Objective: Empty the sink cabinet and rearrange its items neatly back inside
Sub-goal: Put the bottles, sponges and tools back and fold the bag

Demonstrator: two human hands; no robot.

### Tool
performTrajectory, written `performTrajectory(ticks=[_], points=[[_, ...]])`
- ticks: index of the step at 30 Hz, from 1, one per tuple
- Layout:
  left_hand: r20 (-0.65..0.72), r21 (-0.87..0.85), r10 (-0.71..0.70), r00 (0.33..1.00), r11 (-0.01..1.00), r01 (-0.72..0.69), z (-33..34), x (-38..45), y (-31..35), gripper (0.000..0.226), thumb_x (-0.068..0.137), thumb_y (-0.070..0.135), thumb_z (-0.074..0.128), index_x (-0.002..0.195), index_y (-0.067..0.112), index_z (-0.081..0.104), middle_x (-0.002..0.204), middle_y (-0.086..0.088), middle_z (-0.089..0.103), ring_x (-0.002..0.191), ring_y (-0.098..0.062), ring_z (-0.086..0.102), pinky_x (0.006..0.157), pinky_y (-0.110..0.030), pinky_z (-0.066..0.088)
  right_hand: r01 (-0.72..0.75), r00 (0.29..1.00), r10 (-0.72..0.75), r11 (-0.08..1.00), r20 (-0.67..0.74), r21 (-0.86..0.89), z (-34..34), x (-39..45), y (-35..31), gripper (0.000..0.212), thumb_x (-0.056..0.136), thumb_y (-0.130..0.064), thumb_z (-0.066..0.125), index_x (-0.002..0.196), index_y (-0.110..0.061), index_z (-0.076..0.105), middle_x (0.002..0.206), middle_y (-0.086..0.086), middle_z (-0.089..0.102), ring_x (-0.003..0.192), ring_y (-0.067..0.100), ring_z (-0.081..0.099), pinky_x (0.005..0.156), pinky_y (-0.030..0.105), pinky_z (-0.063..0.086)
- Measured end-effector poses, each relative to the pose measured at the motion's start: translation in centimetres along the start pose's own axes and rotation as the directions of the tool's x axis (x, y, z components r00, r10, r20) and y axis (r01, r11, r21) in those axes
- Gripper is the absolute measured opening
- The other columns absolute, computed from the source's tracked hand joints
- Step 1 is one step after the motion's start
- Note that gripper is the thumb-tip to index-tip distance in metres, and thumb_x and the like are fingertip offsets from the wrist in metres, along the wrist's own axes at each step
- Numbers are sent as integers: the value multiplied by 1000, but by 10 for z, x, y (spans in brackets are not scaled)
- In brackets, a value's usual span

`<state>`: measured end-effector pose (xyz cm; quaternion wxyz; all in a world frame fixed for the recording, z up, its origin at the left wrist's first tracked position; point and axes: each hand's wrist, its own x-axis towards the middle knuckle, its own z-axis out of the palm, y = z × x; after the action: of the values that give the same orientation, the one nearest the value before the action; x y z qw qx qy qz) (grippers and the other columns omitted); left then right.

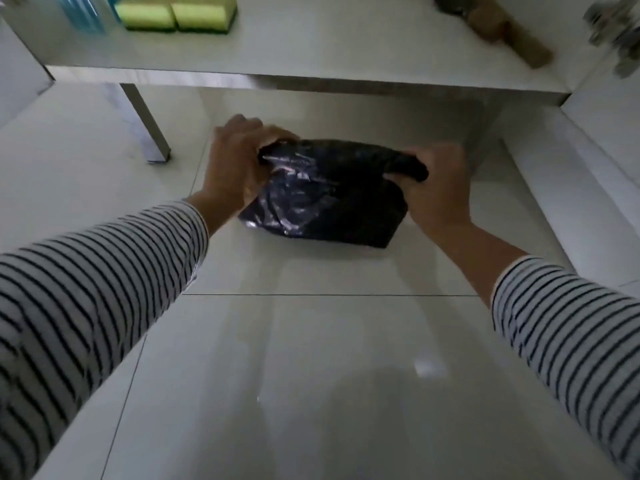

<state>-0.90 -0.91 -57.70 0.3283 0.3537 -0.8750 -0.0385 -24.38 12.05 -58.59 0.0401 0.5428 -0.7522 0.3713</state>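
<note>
A crumpled black plastic bag [325,199] lies on the tiled floor just under the front edge of the cabinet's bottom shelf [311,81]. My left hand [235,161] grips the bag's upper left corner, fingers curled over its rolled top edge. At the upper right corner my right hand [436,185] grips the same rolled edge. Both arms wear black-and-white striped sleeves.
On the shelf stand two yellow-green sponges [176,13], a blue object [83,12] at far left and a brown wooden brush-like item [505,32] at right. A metal cabinet leg [147,126] stands left of the bag. A white side panel [595,140] rises at right.
</note>
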Motion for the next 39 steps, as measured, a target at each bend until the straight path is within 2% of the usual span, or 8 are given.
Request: performTrajectory(ticks=[4, 8, 9, 12, 16, 22, 27, 39], points=[[-80, 31, 59, 995, 998, -57, -25, 3, -8, 34, 85, 34, 51, 110, 20, 68, 95, -12, 67, 86, -30, 54, 76, -34, 39, 272, 947, -274, 962, -168, -35, -23, 2, -25, 20, 75, -10, 72, 93, -5, 69, 90, 16, 65, 93, 19, 44, 75, 14, 29], [198, -42, 157, 968, 988, -151, -8, -79, -17, 40, 77, 37, 60, 110, 16, 69, 92, -14, 66, 79, -32, 60, 70, -36, 50, 313, 944, -314, 950, 101, 24, -2, -70, 1, 20, 70, -12, 74, 90, -11, 70, 86, 9, 65, 85, 31, 56, 74, 38, 47], [374, -78, 120, 920, 992, -98, -3, -106, -18, 48, 71, 41, 69, 113, 18, 68, 97, -13, 65, 85, -33, 62, 75, -37, 50, 259, 921, -266, 964, 283, 61, 2, -91, 9, 23, 71, -21, 75, 93, -14, 71, 89, 8, 66, 87, 32, 58, 77, 38, 48], [794, -11, -123, 595, 976, 217, 7, -170, -12, 73, 59, 67, 69, 123, 32, 60, 119, 2, 50, 113, -22, 52, 96, -30, 42, -59, 649, 16, 998, 760, 29, 1, -134, 22, 38, 69, -46, 78, 99, -25, 70, 105, -2, 58, 103, 18, 55, 87, 23, 39], [524, -41, -399, 752, 870, 491, 20, -192, 7, 45, 79, 57, 58, 104, 21, 67, 123, -4, 44, 111, -23, 51, 90, -32, 45, -296, 854, 241, 954, 460, 50, 8, -141, 29, 35, 69, -39, 80, 96, -23, 66, 120, 2, 41, 112, 16, 45, 94, 23, 37], [602, -17, -564, 565, 698, 716, 33, -168, 45, 86, 75, 59, 63, 146, 45, 16, 144, -16, 24, 128, -37, 39, 108, -42, 35, -572, 652, 300, 797, 697, 191, 19, -131, 13, 66, 75, -29, 78, 134, -32, 49, 138, -3, 44, 125, 11, 42, 99, 21, 37], [695, -171, -511, 506, 566, 806, 27, -153, 42, 97, 71, 47, 75, 146, 44, 15, 151, -4, 33, 138, -27, 33, 114, -36, 29, -616, 658, 279, 734, 699, 287, 11, -123, 1, 69, 75, -16, 78, 135, -32, 49, 145, -1, 43, 131, 15, 42, 102, 22, 38], [503, -323, -399, 766, 736, 595, -71, -8, 36, 103, 63, 35, 83, 148, 27, 24, 145, -8, 39, 130, -31, 42, 110, -42, 36, -503, 833, 252, 715, 492, 485, -65, -13, -68, 58, 77, -12, 75, 129, -28, 57, 120, -9, 47, 111, 12, 49, 93, 25, 49]])
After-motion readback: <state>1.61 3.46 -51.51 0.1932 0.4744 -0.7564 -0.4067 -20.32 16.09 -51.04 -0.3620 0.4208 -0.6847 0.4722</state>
